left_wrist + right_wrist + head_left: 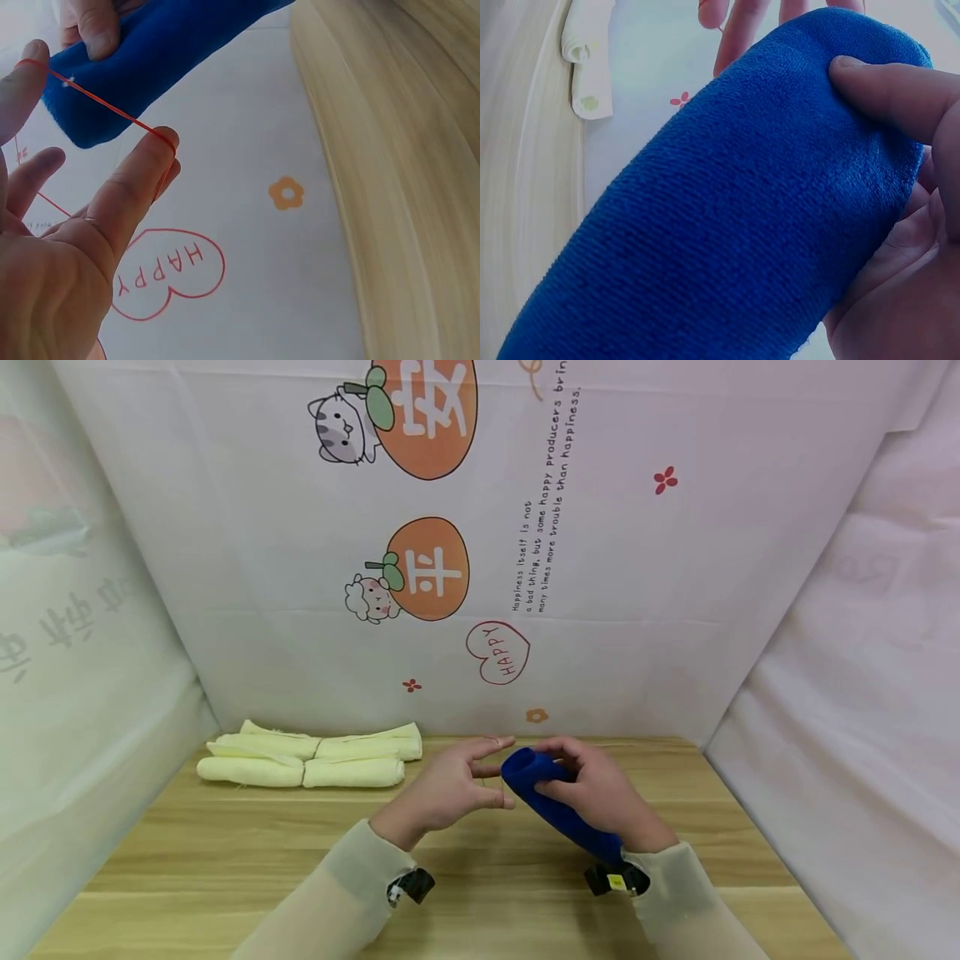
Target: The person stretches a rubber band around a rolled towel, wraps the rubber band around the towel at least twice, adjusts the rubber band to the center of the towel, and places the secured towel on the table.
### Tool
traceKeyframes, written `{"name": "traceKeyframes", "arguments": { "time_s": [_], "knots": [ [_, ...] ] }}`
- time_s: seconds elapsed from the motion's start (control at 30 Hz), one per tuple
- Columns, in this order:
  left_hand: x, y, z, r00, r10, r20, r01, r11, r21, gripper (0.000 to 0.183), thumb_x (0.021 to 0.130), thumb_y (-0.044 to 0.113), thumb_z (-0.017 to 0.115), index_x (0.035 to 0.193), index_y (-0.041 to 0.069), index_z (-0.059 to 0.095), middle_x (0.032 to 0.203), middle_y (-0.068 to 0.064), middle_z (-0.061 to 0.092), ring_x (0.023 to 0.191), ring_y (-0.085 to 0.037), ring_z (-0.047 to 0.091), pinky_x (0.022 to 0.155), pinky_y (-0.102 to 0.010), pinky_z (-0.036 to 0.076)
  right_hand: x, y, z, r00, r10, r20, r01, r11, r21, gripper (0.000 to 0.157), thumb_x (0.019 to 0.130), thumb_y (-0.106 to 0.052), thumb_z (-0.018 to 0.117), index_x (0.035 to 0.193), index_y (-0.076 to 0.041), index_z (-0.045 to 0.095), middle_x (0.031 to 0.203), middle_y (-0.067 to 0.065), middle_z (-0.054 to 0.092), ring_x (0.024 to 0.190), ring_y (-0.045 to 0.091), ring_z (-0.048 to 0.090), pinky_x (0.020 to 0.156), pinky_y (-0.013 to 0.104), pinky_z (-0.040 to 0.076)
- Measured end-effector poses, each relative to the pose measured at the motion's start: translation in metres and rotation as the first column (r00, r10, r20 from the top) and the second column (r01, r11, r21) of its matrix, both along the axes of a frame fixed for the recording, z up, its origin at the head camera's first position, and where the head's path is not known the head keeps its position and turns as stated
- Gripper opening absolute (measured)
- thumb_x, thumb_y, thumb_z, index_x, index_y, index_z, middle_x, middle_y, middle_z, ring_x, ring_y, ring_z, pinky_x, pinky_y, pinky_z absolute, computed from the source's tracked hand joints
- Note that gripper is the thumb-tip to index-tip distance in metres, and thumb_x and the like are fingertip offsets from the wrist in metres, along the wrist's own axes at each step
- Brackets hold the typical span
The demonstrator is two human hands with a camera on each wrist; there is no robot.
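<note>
My right hand grips a rolled blue towel near its upper end, thumb on the near side. The roll slants from its upper left end, facing my left hand, down to the right wrist. My left hand is held up just left of that end with its fingers spread. A thin red rubber band is stretched around those fingers in the left wrist view, and it crosses in front of the blue roll there. In the right wrist view the towel fills the middle and hides part of the right palm.
At the back left of the wooden table lie pale yellow rolled towels, each tied around its middle. A white printed sheet rises behind the table, and white side walls stand left and right.
</note>
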State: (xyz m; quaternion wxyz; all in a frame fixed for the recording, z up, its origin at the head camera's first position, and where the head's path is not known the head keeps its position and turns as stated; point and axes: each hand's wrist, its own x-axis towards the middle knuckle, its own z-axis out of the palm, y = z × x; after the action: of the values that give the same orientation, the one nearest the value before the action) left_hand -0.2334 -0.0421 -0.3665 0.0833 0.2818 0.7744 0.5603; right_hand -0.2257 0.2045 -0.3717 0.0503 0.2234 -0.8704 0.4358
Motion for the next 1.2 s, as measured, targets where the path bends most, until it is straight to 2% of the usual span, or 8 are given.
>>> {"name": "traceKeyframes", "arguments": {
  "time_s": [0.13, 0.23, 0.4, 0.53, 0.63, 0.83, 1.03, 1.2],
  "knots": [
    [-0.002, 0.007, 0.005, 1.0, -0.012, -0.02, 0.012, 1.0, -0.025, 0.077, 0.08, 0.023, 0.087, 0.147, 0.017, 0.051, 0.149, 0.003, 0.045, 0.116, -0.022, 0.061, 0.083, -0.029, 0.055, 0.002, -0.003, 0.002, 1.0, -0.003, 0.013, 0.003, 1.0, -0.003, 0.043, 0.09, -0.024, 0.077, 0.13, -0.017, 0.061, 0.118, 0.002, 0.066, 0.1, 0.021, 0.066, 0.079, 0.042, 0.057],
    [-0.002, 0.011, 0.008, 0.999, -0.018, -0.035, 0.016, 0.998, -0.052, 0.075, 0.079, 0.025, 0.087, 0.146, 0.021, 0.052, 0.148, 0.004, 0.047, 0.108, -0.018, 0.064, 0.078, -0.029, 0.056, 0.004, -0.004, 0.004, 1.0, -0.012, 0.021, 0.012, 1.0, -0.002, 0.044, 0.09, -0.024, 0.077, 0.13, -0.016, 0.06, 0.116, 0.003, 0.066, 0.098, 0.021, 0.066, 0.079, 0.043, 0.056],
    [-0.003, 0.014, 0.01, 0.998, -0.01, -0.067, 0.003, 0.993, -0.115, 0.076, 0.078, 0.029, 0.088, 0.145, 0.026, 0.053, 0.145, 0.007, 0.049, 0.082, -0.012, 0.065, 0.068, -0.03, 0.053, 0.005, -0.007, 0.005, 1.0, -0.001, -0.004, 0.001, 1.0, 0.006, 0.039, 0.089, -0.023, 0.078, 0.124, -0.018, 0.062, 0.11, 0.002, 0.068, 0.092, 0.018, 0.067, 0.077, 0.041, 0.056],
    [-0.005, 0.017, 0.01, 0.992, -0.009, -0.126, -0.013, 0.986, -0.167, 0.076, 0.076, 0.033, 0.089, 0.144, 0.025, 0.056, 0.142, 0.009, 0.052, 0.106, -0.013, 0.061, 0.088, -0.033, 0.049, 0.003, -0.008, 0.002, 0.998, 0.033, -0.044, -0.032, 0.999, 0.027, 0.031, 0.09, -0.022, 0.077, 0.118, -0.019, 0.065, 0.105, 0.0, 0.069, 0.088, 0.014, 0.068, 0.074, 0.036, 0.057],
    [-0.005, 0.019, 0.011, 0.987, -0.02, -0.157, -0.01, 0.982, -0.187, 0.075, 0.076, 0.033, 0.089, 0.143, 0.024, 0.056, 0.142, 0.011, 0.052, 0.132, -0.011, 0.044, 0.107, -0.036, 0.038, 0.003, -0.01, 0.0, 0.998, 0.041, -0.056, -0.039, 0.998, 0.046, 0.028, 0.09, -0.02, 0.077, 0.115, -0.019, 0.067, 0.106, 0.0, 0.069, 0.088, 0.012, 0.067, 0.074, 0.034, 0.056],
    [-0.003, 0.022, 0.014, 0.986, -0.05, -0.16, 0.019, 0.982, -0.189, 0.077, 0.077, 0.032, 0.088, 0.145, 0.022, 0.054, 0.142, 0.011, 0.052, 0.132, -0.011, 0.044, 0.109, -0.036, 0.035, 0.002, -0.013, -0.001, 0.999, 0.033, -0.042, -0.031, 0.998, 0.051, 0.028, 0.088, -0.011, 0.074, 0.114, -0.017, 0.068, 0.107, 0.001, 0.069, 0.09, 0.016, 0.066, 0.074, 0.036, 0.055],
    [-0.003, 0.021, 0.013, 0.986, -0.063, -0.155, 0.036, 0.985, -0.168, 0.077, 0.078, 0.034, 0.087, 0.145, 0.023, 0.053, 0.143, 0.012, 0.051, 0.134, -0.01, 0.041, 0.11, -0.037, 0.034, 0.002, -0.016, 0.0, 0.999, -0.031, -0.035, 0.034, 0.996, 0.079, 0.032, 0.084, -0.01, 0.073, 0.115, -0.018, 0.069, 0.115, -0.001, 0.067, 0.101, 0.021, 0.065, 0.082, 0.043, 0.055],
    [-0.006, 0.021, 0.011, 0.974, -0.065, -0.218, 0.018, 0.977, -0.211, 0.071, 0.081, 0.031, 0.085, 0.145, 0.024, 0.054, 0.142, 0.01, 0.052, 0.132, -0.011, 0.043, 0.109, -0.036, 0.035, 0.002, -0.018, -0.002, 0.998, -0.053, -0.024, 0.055, 0.996, 0.071, 0.036, 0.084, -0.009, 0.073, 0.119, -0.017, 0.068, 0.116, 0.0, 0.067, 0.1, 0.023, 0.066, 0.081, 0.044, 0.056]
  ]
}}
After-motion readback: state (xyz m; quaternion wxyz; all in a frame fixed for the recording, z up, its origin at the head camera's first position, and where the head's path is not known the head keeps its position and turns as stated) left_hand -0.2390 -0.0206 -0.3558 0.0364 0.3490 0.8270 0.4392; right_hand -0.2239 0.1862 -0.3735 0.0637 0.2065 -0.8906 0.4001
